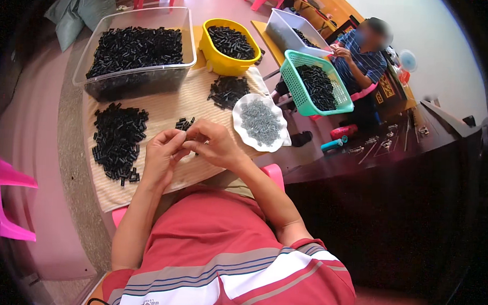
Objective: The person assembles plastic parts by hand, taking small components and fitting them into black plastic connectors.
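My left hand and my right hand meet over the towel-covered table, thumbs and fingertips pinched together. Whatever lies between the fingers is too small and covered to make out. Just beyond the fingertips sits a small cluster of short black tube-like pieces. A large heap of the same black pieces spreads to the left of my left hand. On the right, beyond my right wrist, a white scalloped plate holds many small shiny metal-looking parts. Another black pile lies behind the plate.
At the back stand a clear plastic bin and a yellow tub, both with black pieces. Right of the table are a green basket and a white bin. A seated person works beyond them. A pink stool stands left.
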Action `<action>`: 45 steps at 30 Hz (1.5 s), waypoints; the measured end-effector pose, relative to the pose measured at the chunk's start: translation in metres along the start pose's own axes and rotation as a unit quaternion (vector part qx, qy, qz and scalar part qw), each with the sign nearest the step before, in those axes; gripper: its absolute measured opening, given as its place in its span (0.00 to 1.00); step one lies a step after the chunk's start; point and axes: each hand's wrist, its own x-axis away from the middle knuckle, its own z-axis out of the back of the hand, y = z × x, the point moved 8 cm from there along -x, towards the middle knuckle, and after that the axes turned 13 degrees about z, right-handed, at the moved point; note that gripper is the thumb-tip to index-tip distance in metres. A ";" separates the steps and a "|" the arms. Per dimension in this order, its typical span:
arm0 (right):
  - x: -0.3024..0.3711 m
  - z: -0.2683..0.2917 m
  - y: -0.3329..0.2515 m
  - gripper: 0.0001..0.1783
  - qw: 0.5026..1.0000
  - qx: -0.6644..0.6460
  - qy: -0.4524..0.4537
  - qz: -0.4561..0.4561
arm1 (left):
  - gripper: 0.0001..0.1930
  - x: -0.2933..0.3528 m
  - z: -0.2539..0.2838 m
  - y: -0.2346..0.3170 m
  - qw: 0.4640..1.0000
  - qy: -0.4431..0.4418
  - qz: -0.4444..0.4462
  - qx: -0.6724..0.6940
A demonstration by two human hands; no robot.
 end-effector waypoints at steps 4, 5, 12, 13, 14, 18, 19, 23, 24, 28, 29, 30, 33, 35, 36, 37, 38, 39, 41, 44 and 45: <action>0.002 0.003 -0.001 0.15 1.000 0.005 -0.005 0.023 | 0.05 0.000 -0.006 0.000 1.000 -0.020 -0.004 -0.016; 0.003 0.005 0.000 0.15 1.000 0.007 -0.002 0.023 | 0.05 -0.001 -0.006 -0.001 1.000 -0.023 -0.002 -0.019; 0.007 0.005 -0.002 0.12 0.996 0.023 -0.022 0.088 | 0.04 -0.002 -0.006 -0.004 0.999 -0.041 0.023 -0.019; 0.006 0.005 -0.004 0.10 0.993 0.034 -0.025 0.110 | 0.04 -0.001 -0.006 -0.004 0.999 -0.042 0.024 -0.020; 0.007 0.004 -0.005 0.10 0.993 0.034 -0.024 0.110 | 0.04 0.000 -0.006 -0.005 0.999 -0.042 0.031 -0.007; 0.009 0.004 -0.007 0.07 0.996 0.009 0.003 0.091 | 0.03 0.001 -0.006 -0.006 0.998 -0.041 0.049 0.022; 0.009 0.005 -0.007 0.06 0.996 0.008 0.012 0.090 | 0.03 0.001 -0.006 -0.006 0.998 -0.041 0.049 0.022; 0.012 0.004 -0.004 0.06 0.997 0.020 0.028 0.072 | 0.03 0.002 -0.009 -0.006 0.997 -0.048 0.054 0.023; 0.013 0.004 -0.004 0.06 0.996 0.019 0.032 0.076 | 0.03 0.002 -0.009 -0.006 0.997 -0.044 0.056 0.019; 0.015 0.005 -0.003 0.08 0.995 0.026 0.033 0.089 | 0.04 0.004 -0.009 -0.006 0.997 -0.038 0.062 0.019; 0.015 0.006 -0.003 0.08 0.995 0.025 0.033 0.088 | 0.04 0.004 -0.010 -0.007 0.997 -0.047 0.065 0.016; 0.014 0.006 -0.002 0.08 0.997 0.015 0.022 0.079 | 0.04 0.004 -0.011 -0.007 0.996 -0.056 0.068 0.013; 0.014 0.008 0.000 0.08 0.997 0.003 0.013 0.074 | 0.05 0.006 -0.014 -0.007 0.995 -0.052 0.084 -0.001; 0.016 0.010 -0.002 0.08 0.997 0.001 0.015 0.079 | 0.05 0.006 -0.013 -0.008 0.995 -0.055 0.085 0.000; 0.016 0.011 -0.002 0.08 0.997 -0.022 0.028 0.069 | 0.06 0.006 -0.013 -0.009 0.995 -0.058 0.086 0.003; 0.017 0.013 -0.002 0.08 0.996 -0.045 0.041 0.060 | 0.06 0.005 -0.012 -0.009 0.995 -0.057 0.086 0.003; 0.017 0.013 -0.004 0.08 0.996 -0.047 0.040 0.059 | 0.06 0.006 -0.012 -0.010 0.994 -0.060 0.086 0.002; 0.017 0.013 -0.004 0.08 0.997 -0.046 0.036 0.046 | 0.06 0.006 -0.012 -0.010 0.994 -0.063 0.086 0.001; 0.018 0.011 -0.003 0.08 0.998 -0.050 0.031 0.031 | 0.06 0.006 -0.012 -0.010 0.994 -0.062 0.088 0.003; 0.020 0.010 -0.007 0.08 0.997 -0.006 0.025 0.069 | 0.06 0.007 -0.012 -0.011 0.994 -0.060 0.089 0.002; 0.019 0.011 -0.011 0.09 0.996 0.006 0.017 0.082 | 0.07 0.007 -0.013 -0.011 0.994 -0.063 0.090 -0.003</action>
